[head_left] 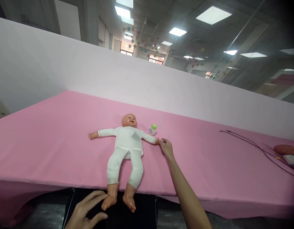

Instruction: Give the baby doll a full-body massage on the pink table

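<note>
A baby doll (129, 140) with a white cloth body lies face up on the pink-covered table, arms spread, its feet hanging past the front edge. At the doll's hand on the right of the view, my right hand (166, 149) has its thumb and fingers closed on the small fingers. My left hand (86, 211) is low in front of the table, fingers stretched and thumb apart. Its fingertips come close to one doll foot (110, 202); whether they touch I cannot tell. A small jar (152, 129) with a green lid stands beside the doll's shoulder.
Pink cloth (53, 143) covers the table and hangs over its front edge. A white partition (137, 82) with glass above runs along the back. Dark thin cables (254, 144) lie at the right, near another partly seen doll (286, 149).
</note>
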The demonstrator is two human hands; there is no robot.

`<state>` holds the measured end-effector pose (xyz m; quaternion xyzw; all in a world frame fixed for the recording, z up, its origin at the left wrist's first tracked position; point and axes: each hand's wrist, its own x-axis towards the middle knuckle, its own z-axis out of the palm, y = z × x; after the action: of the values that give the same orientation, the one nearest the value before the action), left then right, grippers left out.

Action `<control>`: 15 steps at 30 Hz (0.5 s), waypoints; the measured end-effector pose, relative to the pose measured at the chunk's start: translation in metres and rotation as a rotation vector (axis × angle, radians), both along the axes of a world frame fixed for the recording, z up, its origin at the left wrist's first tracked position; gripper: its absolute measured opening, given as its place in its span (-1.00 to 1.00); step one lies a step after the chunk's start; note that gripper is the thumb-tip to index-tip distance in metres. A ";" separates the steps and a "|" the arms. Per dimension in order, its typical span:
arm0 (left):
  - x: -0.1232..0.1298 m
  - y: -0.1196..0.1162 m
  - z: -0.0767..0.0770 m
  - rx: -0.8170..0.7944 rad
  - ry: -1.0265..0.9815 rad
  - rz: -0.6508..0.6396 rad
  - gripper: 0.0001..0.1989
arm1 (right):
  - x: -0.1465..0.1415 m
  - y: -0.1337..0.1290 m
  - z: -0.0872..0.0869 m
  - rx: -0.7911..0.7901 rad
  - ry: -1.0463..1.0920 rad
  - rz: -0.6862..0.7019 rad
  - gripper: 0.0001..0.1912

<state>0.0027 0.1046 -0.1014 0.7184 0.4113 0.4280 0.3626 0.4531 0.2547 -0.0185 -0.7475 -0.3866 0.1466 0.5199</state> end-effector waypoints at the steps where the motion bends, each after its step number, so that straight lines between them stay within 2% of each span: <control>1: -0.004 0.003 0.007 0.007 0.020 -0.010 -0.66 | -0.008 -0.013 0.006 0.020 -0.032 0.017 -0.58; 3: -0.011 0.017 0.028 0.009 0.035 0.033 -0.70 | -0.031 -0.050 0.016 -0.014 -0.022 0.133 -0.56; 6: -0.012 0.063 0.067 0.005 0.016 0.219 -0.68 | -0.074 -0.120 0.014 -0.282 0.222 0.587 -0.39; 8: -0.008 0.110 0.089 0.068 0.077 0.363 -0.63 | -0.103 -0.162 0.001 -0.525 0.371 0.872 -0.29; 10: -0.004 0.162 0.099 0.152 0.285 0.447 -0.61 | -0.129 -0.191 -0.021 -0.613 0.470 0.926 -0.29; 12: -0.003 0.208 0.097 0.110 0.504 0.516 -0.61 | -0.149 -0.205 -0.045 -0.597 0.546 0.919 -0.21; 15: -0.011 0.249 0.078 -0.041 0.700 0.353 -0.74 | -0.174 -0.210 -0.069 -0.384 0.766 0.809 -0.14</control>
<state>-0.0078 0.3541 -0.0233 0.7316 0.6360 0.2045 0.1355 0.2795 0.0446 -0.0875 -0.5152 -0.3923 0.6602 0.3806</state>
